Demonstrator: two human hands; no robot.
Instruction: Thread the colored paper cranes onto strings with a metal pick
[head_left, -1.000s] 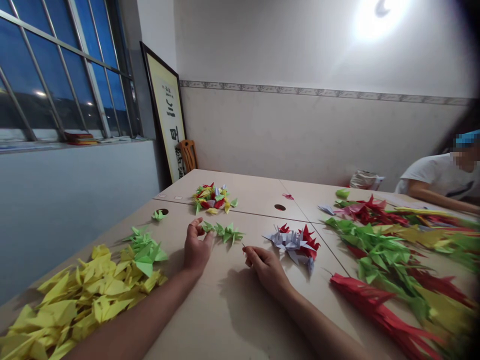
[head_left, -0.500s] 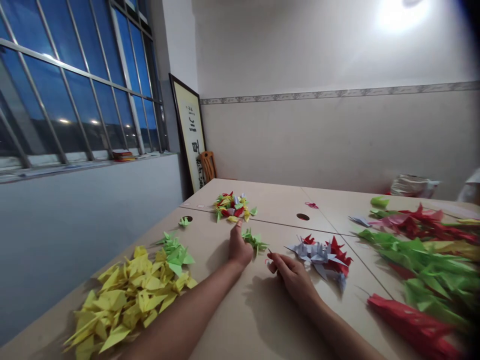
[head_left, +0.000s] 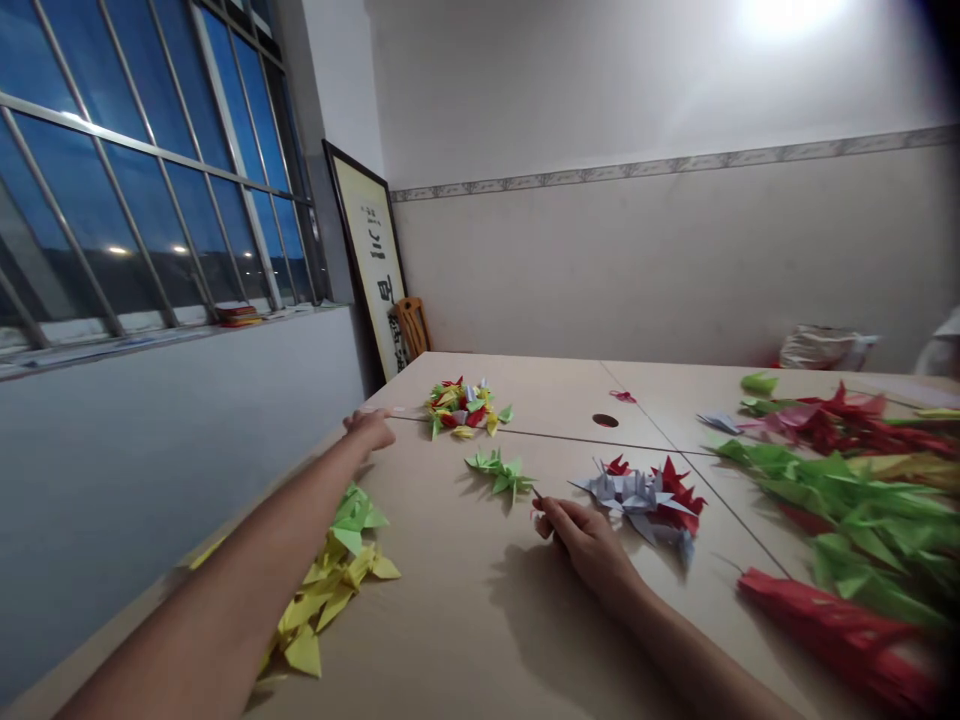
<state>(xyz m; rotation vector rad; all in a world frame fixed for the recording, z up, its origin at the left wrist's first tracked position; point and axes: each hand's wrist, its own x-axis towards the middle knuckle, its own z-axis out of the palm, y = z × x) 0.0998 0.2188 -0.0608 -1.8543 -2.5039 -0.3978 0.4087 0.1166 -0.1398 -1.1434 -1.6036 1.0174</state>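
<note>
My left hand (head_left: 369,432) reaches to the far left of the table. Its fingers look curled together, and what they touch is hidden behind them. My right hand (head_left: 576,530) is at the middle, pinching a thin dark needle (head_left: 536,492) whose tip points up and left. A bit of reddish thread hangs by those fingers. Just beyond the needle lie green paper cranes (head_left: 501,472) in a short row. Beside my right hand sits a cluster of grey-white paper cranes (head_left: 634,497) with red paper cranes (head_left: 679,497).
Yellow paper cranes (head_left: 330,590) and green paper cranes (head_left: 356,515) lie partly under my left forearm. A mixed-colour pile (head_left: 465,408) sits farther back. On the right are strings of green cranes (head_left: 847,520) and a red bundle (head_left: 832,625). The table has a round hole (head_left: 605,420).
My left hand has moved left from beside the green row to the far left edge, covering the lone green crane and hole there. The right hand has stayed nearly in place.
</note>
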